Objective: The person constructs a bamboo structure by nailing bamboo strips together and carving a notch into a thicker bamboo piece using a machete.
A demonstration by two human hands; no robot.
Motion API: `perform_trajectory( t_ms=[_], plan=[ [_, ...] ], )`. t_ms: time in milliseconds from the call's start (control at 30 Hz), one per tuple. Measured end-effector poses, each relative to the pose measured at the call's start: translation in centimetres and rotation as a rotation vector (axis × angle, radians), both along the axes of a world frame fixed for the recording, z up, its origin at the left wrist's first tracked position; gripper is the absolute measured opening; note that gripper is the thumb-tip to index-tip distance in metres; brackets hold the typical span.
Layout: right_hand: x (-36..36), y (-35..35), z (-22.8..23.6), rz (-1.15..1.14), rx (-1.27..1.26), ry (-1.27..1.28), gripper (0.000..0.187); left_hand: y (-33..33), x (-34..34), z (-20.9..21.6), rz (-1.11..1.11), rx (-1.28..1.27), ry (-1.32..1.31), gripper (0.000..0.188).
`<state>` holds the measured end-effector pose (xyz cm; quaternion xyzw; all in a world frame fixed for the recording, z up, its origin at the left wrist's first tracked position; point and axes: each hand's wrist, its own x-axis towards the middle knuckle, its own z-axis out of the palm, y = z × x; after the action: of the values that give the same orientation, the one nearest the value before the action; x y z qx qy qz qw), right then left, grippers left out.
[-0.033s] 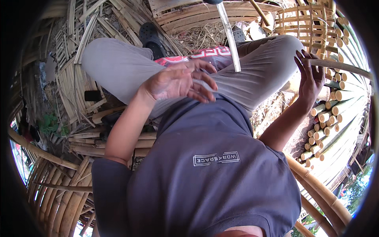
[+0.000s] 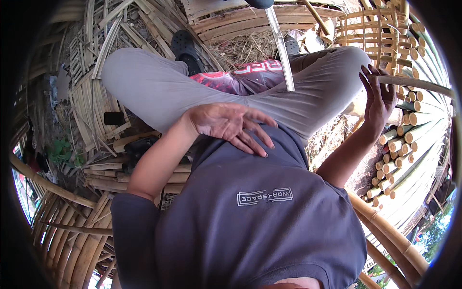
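Note:
My left hand (image 2: 236, 126) hovers over the lower front of my dark shirt, palm partly turned up. Its fingers are spread and hold nothing. Beside my right knee is my right hand (image 2: 378, 101), fingers raised and loosely bent about the end of a brown bamboo stick (image 2: 418, 84) that runs off to the right. The fingers partly cover the stick's end. A pale flat bamboo strip (image 2: 280, 48) slants down to my right leg, apart from both hands. Red-and-black printed cloth (image 2: 240, 81) lies between my crossed legs.
A stack of cut bamboo poles (image 2: 399, 149) lies at the right, below a woven bamboo lattice (image 2: 370, 29). Split strips (image 2: 89, 91) litter the left ground, with a small black flat object (image 2: 114, 118) on them. A dark clog (image 2: 187, 50) sits beyond my left knee.
My left hand has come from over my lap toward my belly and turned a little, fingers still apart. The right hand and stick have hardly moved.

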<state>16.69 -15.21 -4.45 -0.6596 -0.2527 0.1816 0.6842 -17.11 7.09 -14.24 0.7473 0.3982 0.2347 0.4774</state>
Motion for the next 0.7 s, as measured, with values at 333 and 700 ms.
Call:
perform_trajectory(
  t_ms=[333, 700],
  plan=[
    [0.2, -0.7, 0.2, 0.025, 0.053, -0.005, 0.028, -1.4, 0.7, 5.4, -0.869, 0.149, 0.078, 0.052],
    [0.2, -1.4, -1.5, 0.023, 0.055, 0.066, 0.030, 8.7, -2.9, 5.4, -0.298, 0.896, 0.974, 0.053]
  ],
)
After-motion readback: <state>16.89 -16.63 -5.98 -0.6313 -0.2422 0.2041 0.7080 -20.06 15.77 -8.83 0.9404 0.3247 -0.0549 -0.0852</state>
